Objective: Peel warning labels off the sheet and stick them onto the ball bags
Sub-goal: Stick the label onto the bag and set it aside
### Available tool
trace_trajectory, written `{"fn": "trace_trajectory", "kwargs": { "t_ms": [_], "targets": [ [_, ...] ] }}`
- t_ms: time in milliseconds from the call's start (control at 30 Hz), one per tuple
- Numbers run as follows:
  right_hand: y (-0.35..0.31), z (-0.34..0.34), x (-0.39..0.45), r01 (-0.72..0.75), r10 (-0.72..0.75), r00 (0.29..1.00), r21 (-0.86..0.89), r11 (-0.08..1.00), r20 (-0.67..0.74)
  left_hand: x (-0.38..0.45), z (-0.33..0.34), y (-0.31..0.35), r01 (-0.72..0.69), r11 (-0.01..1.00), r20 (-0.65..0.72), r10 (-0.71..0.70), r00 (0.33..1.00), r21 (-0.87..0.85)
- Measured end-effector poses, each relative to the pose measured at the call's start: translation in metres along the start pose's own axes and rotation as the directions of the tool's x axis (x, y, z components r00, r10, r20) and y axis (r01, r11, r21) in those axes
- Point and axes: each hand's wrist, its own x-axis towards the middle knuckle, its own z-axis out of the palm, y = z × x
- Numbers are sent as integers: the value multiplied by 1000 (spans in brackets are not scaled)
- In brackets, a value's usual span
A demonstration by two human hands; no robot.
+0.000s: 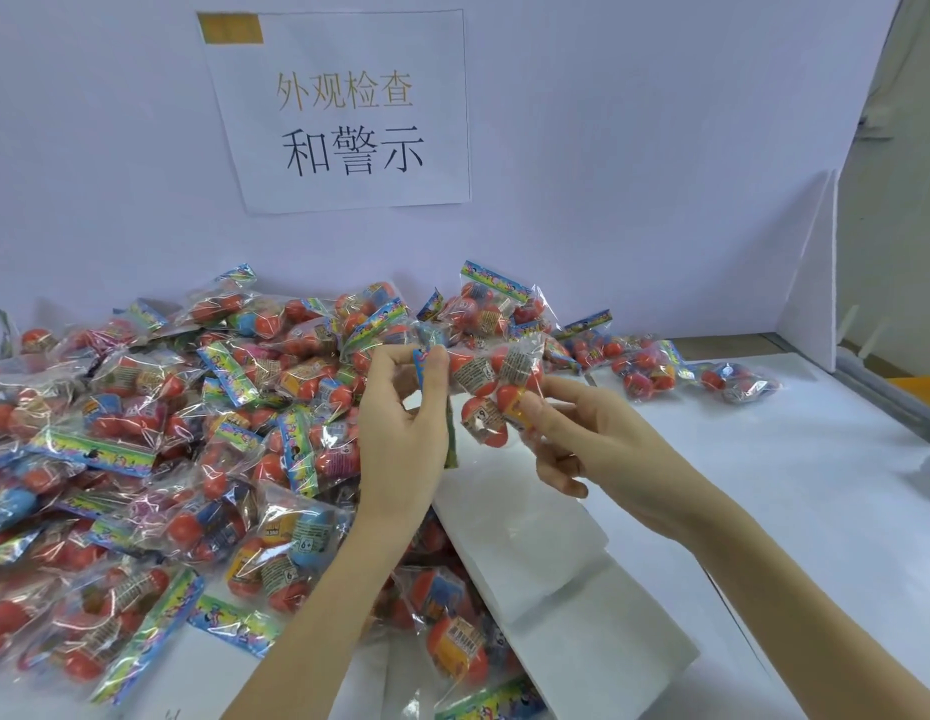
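- You've got one bag (491,381) up off the desk (764,485), held between both hands just in front of the pile (156,433).
- Your left hand (400,423) pinches the bag's colourful header strip, thumb and fingers (436,356) clamped on that end.
- Your right hand (598,439) is at the bag's other end, below and right of it. Forefinger and thumb are on the clear plastic around an orange ball (486,420), and the other fingers curl loosely underneath.
- The bag is clear film with orange-red balls inside, each with a small printed wrapper. It hangs roughly sideways between your hands.
- The pile is huge: the same clear bags with rainbow headers, heaped left of the held bag and running back to the wall (608,148).
- A few stray bags (733,379) sit on the desk right of the held bag, near the white side panel (811,283).
- White sheets (546,563) lie on the desk straight below the held bag, partly tucked under the pile's edge. Can't tell if there are labels on them, they just look blank white from here.
- A paper sign (348,111) with Chinese characters is on the wall above the pile, a yellow tape patch (230,27) at its top left corner.
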Motion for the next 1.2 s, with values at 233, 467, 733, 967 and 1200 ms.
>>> {"fn": "trace_trajectory", "kwargs": {
  "t_ms": [233, 467, 733, 967, 1200],
  "targets": [
    [-6, -10, -2, 20, -21, 1000, -88, 996, -7, 6, -13, 5, -19, 994, 361, -22, 932, 108],
    [-4, -2, -2, 124, -162, 974, -229, 966, -157, 5, -10, 11, 248, 964, 354, -200, 914, -97],
    [8, -2, -1, 268, -391, 891, -428, 863, -232, 10, -13, 15, 454, 844, 423, -315, 850, -284],
    [4, -1, 1, 219, -271, 949, -282, 934, -163, 8, -13, 14, 495, 795, 271, -420, 866, -350],
    [4, -4, 4, 85, -81, 982, 19, 996, -171, 16, -16, 11, 529, 806, 384, -415, 825, -265]
  ]
}}
